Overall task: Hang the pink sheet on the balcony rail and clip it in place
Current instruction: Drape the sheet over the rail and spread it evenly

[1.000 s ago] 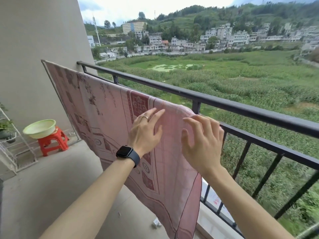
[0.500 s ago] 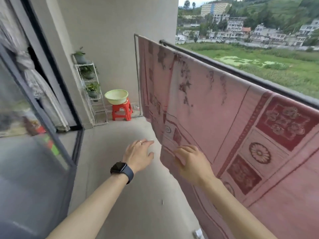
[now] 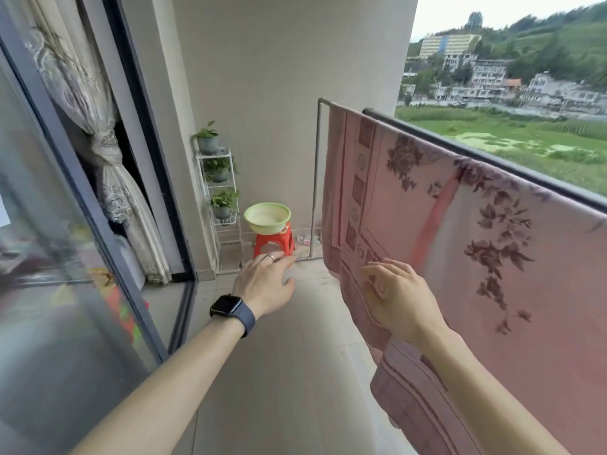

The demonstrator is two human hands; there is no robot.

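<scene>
Hanging over the rail (image 3: pixel 394 123), the sheet (image 3: pixel 410 208) drapes down on your side. Your right hand (image 3: pixel 399 302) grips its lower edge with curled fingers. Your left hand (image 3: pixel 264 282) is apart from it, fingers loosely spread and empty, in line with the stool (image 3: pixel 274 243) and basin (image 3: pixel 266 217).

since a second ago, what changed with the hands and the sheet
Both hands dropped from the rail. The left hand came off the pink sheet and reaches out open; the right hand touches it lower down. The sheet stays draped, with no clip seen.
</scene>
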